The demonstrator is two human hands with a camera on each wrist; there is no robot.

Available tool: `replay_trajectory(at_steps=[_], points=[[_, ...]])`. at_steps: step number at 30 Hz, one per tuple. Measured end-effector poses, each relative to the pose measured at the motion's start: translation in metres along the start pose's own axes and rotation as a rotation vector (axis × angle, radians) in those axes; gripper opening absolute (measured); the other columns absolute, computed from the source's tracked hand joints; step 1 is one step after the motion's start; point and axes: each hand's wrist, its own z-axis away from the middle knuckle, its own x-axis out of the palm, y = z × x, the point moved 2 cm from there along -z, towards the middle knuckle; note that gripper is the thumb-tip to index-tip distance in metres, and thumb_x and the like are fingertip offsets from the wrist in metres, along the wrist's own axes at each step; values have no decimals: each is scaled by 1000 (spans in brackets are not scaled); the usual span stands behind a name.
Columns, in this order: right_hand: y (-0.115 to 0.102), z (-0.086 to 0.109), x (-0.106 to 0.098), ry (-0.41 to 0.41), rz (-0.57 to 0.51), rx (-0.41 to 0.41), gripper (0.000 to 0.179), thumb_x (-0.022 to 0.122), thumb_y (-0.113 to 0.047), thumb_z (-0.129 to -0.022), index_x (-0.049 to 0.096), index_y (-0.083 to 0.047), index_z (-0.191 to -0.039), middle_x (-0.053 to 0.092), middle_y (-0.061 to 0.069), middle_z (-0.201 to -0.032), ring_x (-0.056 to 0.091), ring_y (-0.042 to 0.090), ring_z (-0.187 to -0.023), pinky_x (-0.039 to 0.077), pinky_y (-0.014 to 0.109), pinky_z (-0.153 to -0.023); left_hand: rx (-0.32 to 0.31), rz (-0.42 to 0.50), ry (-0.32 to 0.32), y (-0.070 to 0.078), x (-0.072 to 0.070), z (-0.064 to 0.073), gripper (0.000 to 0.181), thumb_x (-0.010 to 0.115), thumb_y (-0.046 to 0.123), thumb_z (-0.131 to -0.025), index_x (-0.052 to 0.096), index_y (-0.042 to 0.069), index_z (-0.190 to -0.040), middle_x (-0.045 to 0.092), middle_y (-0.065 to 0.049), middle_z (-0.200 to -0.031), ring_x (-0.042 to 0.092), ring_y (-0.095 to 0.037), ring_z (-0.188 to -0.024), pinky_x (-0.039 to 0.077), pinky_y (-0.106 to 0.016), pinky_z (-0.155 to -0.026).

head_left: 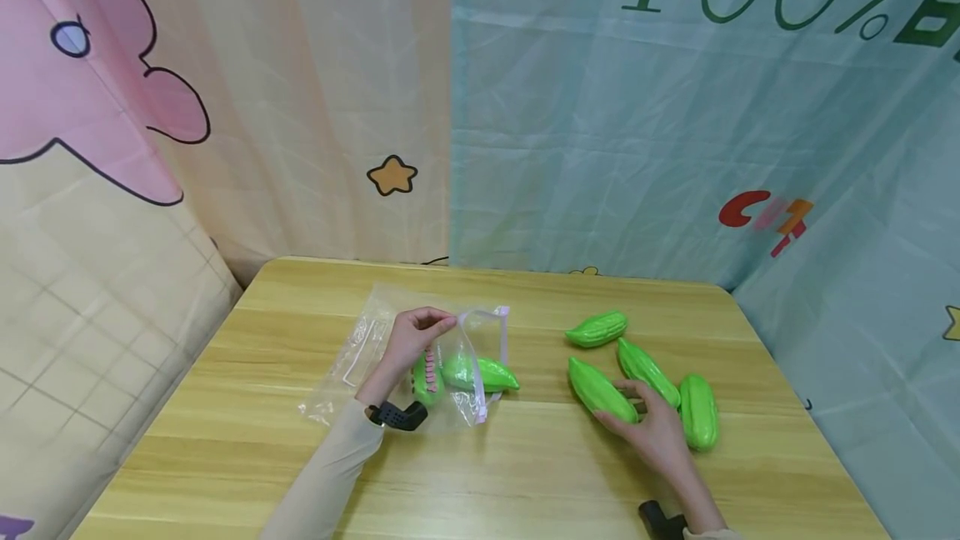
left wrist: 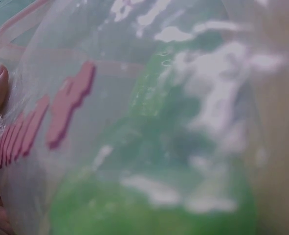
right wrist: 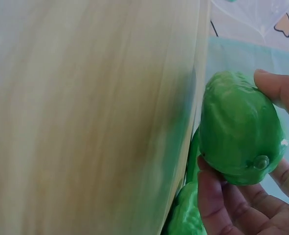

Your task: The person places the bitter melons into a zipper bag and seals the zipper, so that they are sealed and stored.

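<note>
My left hand [head_left: 416, 336] pinches the upper edge of a clear zip bag [head_left: 360, 357] with a pink-edged mouth facing right. Inside are green bitter melons: one [head_left: 427, 382] lies behind pink lettering, and another [head_left: 495, 375] pokes its tip out at the mouth. Blurred green shows through the plastic [left wrist: 100, 103] in the left wrist view. On the right, my right hand [head_left: 656, 432] grips a glossy bitter melon [head_left: 600, 390] near its blunt stem end. In the right wrist view the thumb is on one side of this bitter melon [right wrist: 242, 132] and the fingers on the other.
Beside the right hand lie more bitter melons: one [head_left: 597, 329] farther back, one [head_left: 647, 369] just behind the fingers, and one [head_left: 699, 413] to the right. The wooden table [head_left: 480, 482] ends at a hanging printed curtain [head_left: 570, 148] at the back.
</note>
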Motion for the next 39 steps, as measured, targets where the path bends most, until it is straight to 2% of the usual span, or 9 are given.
replay_trajectory(at_steps=[2, 13, 21, 28, 39], points=[[-1, 0, 0, 9, -4, -3, 59, 84, -36, -71, 61, -6, -117, 64, 11, -108, 60, 27, -94, 48, 42, -75, -4, -2, 0, 0, 0, 0, 23, 75, 24, -84, 71, 3, -94, 70, -3, -89, 59, -19, -85, 45, -31, -76], [-8, -1, 4, 35, -67, -44, 52, 85, -29, -72, 62, -7, -113, 65, 11, -104, 61, 24, -89, 49, 36, -72, 4, 0, -8, -1, -1, 0, 23, 75, 23, -84, 71, 2, -93, 70, -4, -89, 60, -21, -88, 45, -34, -79], [-11, -2, 4, 54, -101, -43, 51, 85, -27, -71, 63, -6, -112, 65, 9, -104, 60, 23, -94, 49, 31, -75, 13, -1, -9, -1, 0, -1, 22, 74, 22, -84, 71, 2, -93, 70, -4, -90, 61, -21, -89, 47, -32, -80], [-12, -2, 7, 42, -171, -45, 50, 82, -26, -75, 63, -6, -116, 64, 9, -111, 60, 24, -97, 50, 28, -75, 24, 5, -11, -1, 1, -1, 22, 75, 22, -84, 71, 2, -92, 70, -5, -90, 62, -20, -87, 48, -30, -78], [-10, -3, 11, -7, -207, -32, 47, 80, -26, -78, 64, -11, -119, 63, 8, -117, 58, 23, -98, 50, 27, -71, 38, -2, -12, 0, 1, -1, 22, 74, 18, -85, 70, -1, -94, 70, -4, -89, 62, -17, -86, 48, -28, -78]])
